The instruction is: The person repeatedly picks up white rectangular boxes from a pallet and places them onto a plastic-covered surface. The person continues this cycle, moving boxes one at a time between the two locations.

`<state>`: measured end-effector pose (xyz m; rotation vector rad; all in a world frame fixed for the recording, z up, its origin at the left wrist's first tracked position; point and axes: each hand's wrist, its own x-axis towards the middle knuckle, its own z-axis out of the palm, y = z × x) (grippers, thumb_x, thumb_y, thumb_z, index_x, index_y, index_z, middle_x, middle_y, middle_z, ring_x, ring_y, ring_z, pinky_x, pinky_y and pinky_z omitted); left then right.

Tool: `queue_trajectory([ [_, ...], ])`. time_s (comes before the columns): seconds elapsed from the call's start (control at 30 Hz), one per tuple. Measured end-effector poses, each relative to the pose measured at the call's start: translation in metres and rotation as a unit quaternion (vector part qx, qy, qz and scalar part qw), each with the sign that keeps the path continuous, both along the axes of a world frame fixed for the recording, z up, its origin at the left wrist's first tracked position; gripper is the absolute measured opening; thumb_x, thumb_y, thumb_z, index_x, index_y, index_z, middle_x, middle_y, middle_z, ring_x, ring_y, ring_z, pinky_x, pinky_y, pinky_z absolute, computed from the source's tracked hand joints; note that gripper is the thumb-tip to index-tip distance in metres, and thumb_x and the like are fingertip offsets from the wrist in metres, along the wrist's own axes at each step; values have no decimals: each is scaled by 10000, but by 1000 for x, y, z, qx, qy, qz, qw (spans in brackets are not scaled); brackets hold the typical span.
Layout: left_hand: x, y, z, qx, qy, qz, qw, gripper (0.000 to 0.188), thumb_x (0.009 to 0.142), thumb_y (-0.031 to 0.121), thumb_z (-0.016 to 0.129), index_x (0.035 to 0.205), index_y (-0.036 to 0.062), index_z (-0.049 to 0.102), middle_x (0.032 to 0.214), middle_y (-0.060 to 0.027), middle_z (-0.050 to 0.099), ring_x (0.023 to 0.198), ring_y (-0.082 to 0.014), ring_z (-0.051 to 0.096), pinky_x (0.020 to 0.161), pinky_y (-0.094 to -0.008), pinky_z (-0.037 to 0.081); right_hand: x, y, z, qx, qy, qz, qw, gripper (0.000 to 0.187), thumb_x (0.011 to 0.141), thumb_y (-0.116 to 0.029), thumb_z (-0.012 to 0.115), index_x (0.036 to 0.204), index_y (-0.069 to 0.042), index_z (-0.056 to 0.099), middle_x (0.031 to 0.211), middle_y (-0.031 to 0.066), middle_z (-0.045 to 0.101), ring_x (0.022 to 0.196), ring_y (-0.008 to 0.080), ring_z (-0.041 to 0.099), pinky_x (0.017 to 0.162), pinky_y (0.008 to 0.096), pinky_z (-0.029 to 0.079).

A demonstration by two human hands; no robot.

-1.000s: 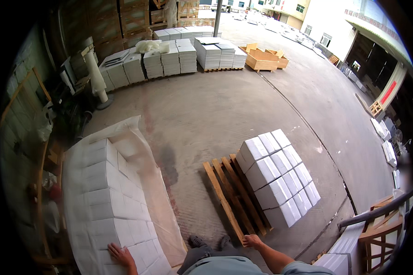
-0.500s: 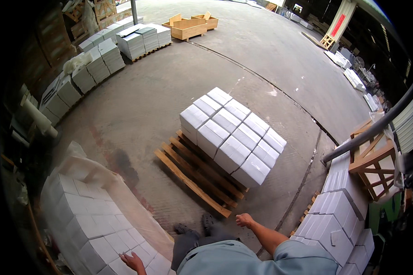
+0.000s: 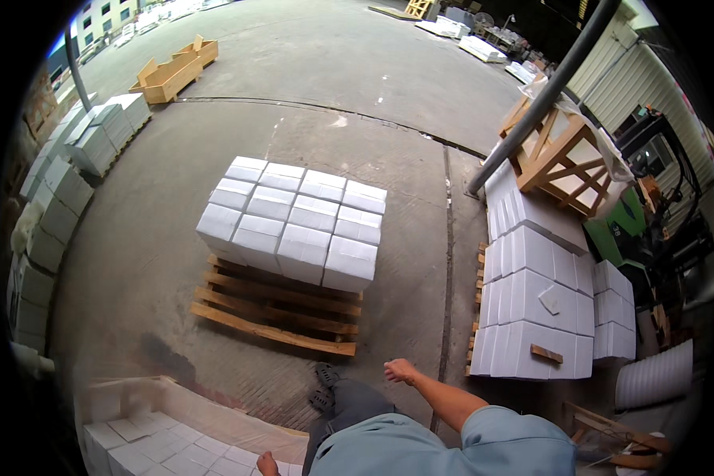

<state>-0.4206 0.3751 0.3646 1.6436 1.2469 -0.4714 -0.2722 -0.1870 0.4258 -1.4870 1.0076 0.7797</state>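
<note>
My right hand (image 3: 401, 370) hangs in front of my body with its fingers curled in, and no object shows in it. Nearest to it is the wooden pallet (image 3: 274, 325), a little beyond and to the left. White wrapped blocks (image 3: 285, 230) stand in tight rows on the pallet's far part, leaving its near slats bare. Low at the bottom edge, my left hand (image 3: 268, 464) is only partly visible, its fingers mostly hidden. It is beside a crate lined with plastic sheet (image 3: 238, 416), which holds more white blocks (image 3: 163, 440).
On the right stand stacked white blocks (image 3: 523, 301), a wooden-framed crate (image 3: 563, 159), a slanting dark pole (image 3: 543, 99) and a green forklift (image 3: 623, 226). Stacks (image 3: 107, 135) line the left, with an open wooden box (image 3: 170, 75) beyond. A floor groove (image 3: 448, 262) runs right of the pallet.
My view has turned right, so the pallet now sits further left and the right-hand stacks show more. My left hand, spread open before, has dropped toward the bottom edge. My right hand stays curled.
</note>
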Motion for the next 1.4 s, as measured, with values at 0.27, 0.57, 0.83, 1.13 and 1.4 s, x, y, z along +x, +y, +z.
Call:
queue_trajectory([
  [0.27,70,0,-3,-34,148,-170,974,444,814,339,546,1106,9,489,870,-119,540,697,-236,549,488,-370,428,-127,-46,8,-36,38,-123,991,380,847,-367,549,1023,-34,598,914,80,636,703,187,621,576,320,489],
  [0.57,150,-80,-11,-74,9,-170,983,365,819,293,532,1062,21,526,889,-119,528,733,-291,585,510,-410,455,-172,-98,-14,-36,54,-160,985,392,855,-375,530,1034,-33,594,936,78,634,723,193,629,594,329,506],
  [0.83,140,-180,-5,-40,4,-109,993,359,827,304,516,1063,34,523,757,-73,481,602,-222,486,440,-370,389,-135,-226,-38,7,43,-165,985,365,841,-344,533,993,-19,600,883,78,631,671,180,612,543,310,496],
  [1.13,107,-267,27,-39,39,-129,990,378,846,312,518,1053,-4,518,881,-117,536,721,-288,578,522,-410,470,-19,-341,-23,-42,-10,-139,989,323,836,-338,542,932,-36,604,842,59,627,637,151,597,519,288,463],
  [1.4,139,-258,65,12,40,-106,993,383,844,289,529,1065,-24,539,799,-102,541,664,-222,569,467,-328,448,30,-305,-10,1,-24,-113,993,367,865,-338,530,1048,-23,567,949,81,632,731,187,636,583,305,501],
])
